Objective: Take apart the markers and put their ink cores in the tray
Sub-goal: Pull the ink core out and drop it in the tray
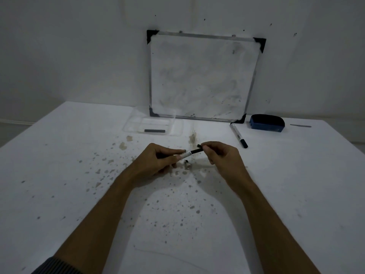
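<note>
My left hand (pixel 156 163) grips a white marker barrel (pixel 185 154) over the middle of the table. My right hand (pixel 221 155) pinches the dark ink core (pixel 196 150), which sticks partly out of the barrel's right end. A small end plug (pixel 187 164) lies on the table just below the barrel. A clear plastic tray (pixel 169 120) sits at the back, left of centre, with one dark ink core (pixel 154 130) lying in its front compartment. A second, whole marker (pixel 238 135) with a dark cap lies to the right.
A small whiteboard (pixel 203 76) leans against the wall behind the tray. A blue eraser (pixel 266 123) rests at the back right, with a thin dark object (pixel 300 126) beyond it. The white table (pixel 79 175) is speckled with brownish stains.
</note>
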Demonstrator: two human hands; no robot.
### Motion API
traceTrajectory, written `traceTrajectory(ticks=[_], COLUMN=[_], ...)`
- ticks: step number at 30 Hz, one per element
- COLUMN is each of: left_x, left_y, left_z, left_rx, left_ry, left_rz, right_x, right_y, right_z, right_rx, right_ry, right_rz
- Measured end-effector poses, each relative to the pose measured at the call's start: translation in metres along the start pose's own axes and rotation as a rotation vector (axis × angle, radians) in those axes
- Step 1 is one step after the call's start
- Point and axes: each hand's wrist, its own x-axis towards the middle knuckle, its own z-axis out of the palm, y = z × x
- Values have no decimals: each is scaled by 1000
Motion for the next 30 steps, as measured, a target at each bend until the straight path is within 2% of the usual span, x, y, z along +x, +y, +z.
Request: traceTrajectory(ticks=[5, 9, 14, 17, 21, 27, 30], left_x=[2, 0, 3, 3, 4, 3, 2], left_y=[2, 2, -9, -9, -5, 1, 4], left_z=[4, 0, -9, -5, 6, 10, 13], left_rx=[71, 25, 27, 80, 34, -76, -49], left_ry=[-24, 45, 144, 153, 116, 33, -9], left_rz=[58, 61, 62, 72, 54, -22, -21], right_x=[-7, -8, -16, -14, -10, 0, -1], right_y=[2, 1, 14, 16, 8, 4, 6], right_z=[23, 27, 31, 35, 30, 20, 21], right_rx=[-225, -228, -644, -680, -467, 202, 284], right_ry=[-39, -36, -121, -95, 9, 59, 42], right_rz=[-142, -66, -183, -234, -165, 111, 128])
